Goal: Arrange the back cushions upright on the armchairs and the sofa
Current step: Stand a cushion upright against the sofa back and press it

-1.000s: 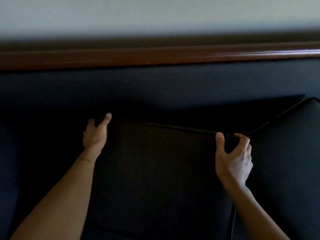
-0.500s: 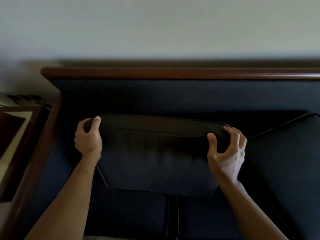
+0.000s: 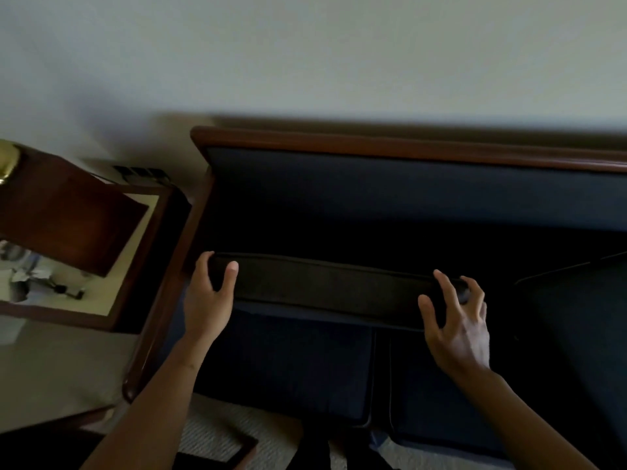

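A dark navy back cushion (image 3: 332, 290) stands on the sofa's seat, its top edge facing me, a little in front of the backrest. My left hand (image 3: 208, 300) grips its top left corner, thumb over the front. My right hand (image 3: 456, 320) holds the top right corner with fingers spread over the edge. The sofa (image 3: 390, 198) has a navy padded backrest and a wooden top rail (image 3: 373, 144). A second navy cushion (image 3: 583, 317) leans at the right, partly cut off by the frame edge.
A wooden armrest (image 3: 163, 300) runs down the sofa's left side. Beyond it stands a wooden side table (image 3: 101, 252) with small items on its lower shelf. Two seat cushions (image 3: 305, 361) lie below the hands. Carpet and a dark wooden corner (image 3: 237, 449) show at the bottom.
The view has pulled back and tilted down, bringing the armrest and side table into sight. The cushion has been tipped from leaning towards me to standing more upright, both hands staying on its top corners.
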`<state>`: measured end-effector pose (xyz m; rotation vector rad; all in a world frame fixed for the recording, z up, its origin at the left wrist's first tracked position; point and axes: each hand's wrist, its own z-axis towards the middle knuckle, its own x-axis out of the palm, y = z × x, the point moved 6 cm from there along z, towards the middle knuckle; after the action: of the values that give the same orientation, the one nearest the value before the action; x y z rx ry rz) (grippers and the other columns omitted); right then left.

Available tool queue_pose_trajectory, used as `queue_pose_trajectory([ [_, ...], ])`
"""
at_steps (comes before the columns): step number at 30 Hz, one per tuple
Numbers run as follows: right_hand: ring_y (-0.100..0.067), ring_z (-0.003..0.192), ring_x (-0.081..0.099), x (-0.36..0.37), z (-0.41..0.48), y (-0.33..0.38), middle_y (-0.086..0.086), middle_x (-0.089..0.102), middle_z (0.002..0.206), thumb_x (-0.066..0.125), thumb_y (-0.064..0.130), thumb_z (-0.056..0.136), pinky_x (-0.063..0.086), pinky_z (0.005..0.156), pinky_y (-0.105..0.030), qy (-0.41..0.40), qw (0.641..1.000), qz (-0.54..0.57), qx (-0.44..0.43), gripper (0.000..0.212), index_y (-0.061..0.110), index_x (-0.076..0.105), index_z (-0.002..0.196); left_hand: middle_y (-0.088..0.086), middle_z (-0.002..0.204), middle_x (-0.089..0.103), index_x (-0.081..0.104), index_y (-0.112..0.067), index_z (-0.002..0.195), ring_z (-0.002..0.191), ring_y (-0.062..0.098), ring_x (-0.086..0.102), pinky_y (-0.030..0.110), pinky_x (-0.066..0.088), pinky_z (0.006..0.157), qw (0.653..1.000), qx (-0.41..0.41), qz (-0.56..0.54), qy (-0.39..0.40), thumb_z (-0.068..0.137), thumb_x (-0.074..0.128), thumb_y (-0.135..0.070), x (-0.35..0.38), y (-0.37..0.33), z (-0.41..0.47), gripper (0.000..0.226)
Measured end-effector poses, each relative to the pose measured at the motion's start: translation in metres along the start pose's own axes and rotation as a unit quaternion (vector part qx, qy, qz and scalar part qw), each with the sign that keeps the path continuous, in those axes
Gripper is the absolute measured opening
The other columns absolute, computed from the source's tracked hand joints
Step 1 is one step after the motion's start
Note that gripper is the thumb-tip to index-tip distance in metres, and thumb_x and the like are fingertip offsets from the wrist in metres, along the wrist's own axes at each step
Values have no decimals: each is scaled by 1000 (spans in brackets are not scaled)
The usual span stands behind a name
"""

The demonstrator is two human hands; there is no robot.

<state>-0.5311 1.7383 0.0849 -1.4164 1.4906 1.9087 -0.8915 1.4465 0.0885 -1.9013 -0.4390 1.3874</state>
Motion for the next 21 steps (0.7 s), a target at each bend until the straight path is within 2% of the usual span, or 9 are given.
queue_pose_trajectory([
  [2, -48, 122, 54, 1, 5, -8, -9, 24, 161, 47, 70, 94, 59, 75, -56, 29, 999, -4, 39, 64, 45, 34, 152, -10, 138, 61, 45, -42, 146, 126, 15, 60, 37, 51, 100, 1000, -6, -28, 13, 99, 62, -65, -2, -1, 3, 55],
  [4, -49, 116, 60, 0, 12, -13, -14, 29, 163, 44, 79, 93, 54, 85, -54, 40, 993, 34, 104, 65, 47, 33, 149, -15, 124, 63, 50, -44, 135, 115, 11, 64, 29, 53, 88, 992, -40, -115, 32, 95, 72, -58, -1, 2, 10, 47],
  [6, -45, 113, 61, -1, 21, -11, -18, 50, 146, 40, 84, 90, 47, 84, -47, 26, 987, 73, 144, 64, 43, 40, 139, -11, 122, 64, 56, -43, 130, 115, 15, 66, 40, 59, 94, 976, -85, -198, 44, 95, 77, -46, 4, 6, 21, 41],
  [8, -42, 108, 61, -2, 29, 0, -18, 61, 126, 44, 80, 90, 41, 81, -42, 7, 984, 90, 156, 59, 37, 46, 131, -11, 127, 65, 63, -48, 127, 120, 17, 64, 50, 57, 100, 962, -124, -239, 49, 96, 77, -41, 10, 8, 38, 35],
  [11, -41, 105, 63, -3, 44, 19, -18, 64, 117, 53, 73, 92, 39, 80, -40, -31, 982, 84, 164, 53, 32, 51, 126, -7, 137, 63, 64, -39, 140, 131, 22, 58, 45, 49, 109, 966, -125, -225, 32, 98, 73, -41, 11, 3, 66, 42],
  [14, -40, 99, 66, -2, 64, 41, -16, 67, 111, 57, 71, 91, 40, 76, -39, -59, 984, 63, 157, 52, 30, 55, 124, -1, 143, 63, 66, -30, 141, 136, 23, 56, 33, 43, 107, 968, -125, -216, -4, 98, 74, -37, 4, 1, 93, 45],
  [18, -42, 95, 67, 5, 93, 73, -17, 70, 105, 61, 68, 90, 40, 75, -39, -86, 984, 51, 149, 53, 26, 59, 122, 1, 147, 60, 67, -31, 139, 137, 23, 53, 37, 42, 109, 973, -111, -201, -26, 98, 73, -37, -9, -2, 129, 42],
  [21, -44, 98, 66, 13, 120, 99, -18, 71, 106, 63, 68, 89, 46, 80, -43, -104, 981, 58, 154, 53, 26, 61, 123, -7, 141, 57, 64, -35, 143, 130, 18, 53, 38, 44, 109, 977, -99, -182, -59, 93, 78, -40, -21, -9, 159, 52],
])
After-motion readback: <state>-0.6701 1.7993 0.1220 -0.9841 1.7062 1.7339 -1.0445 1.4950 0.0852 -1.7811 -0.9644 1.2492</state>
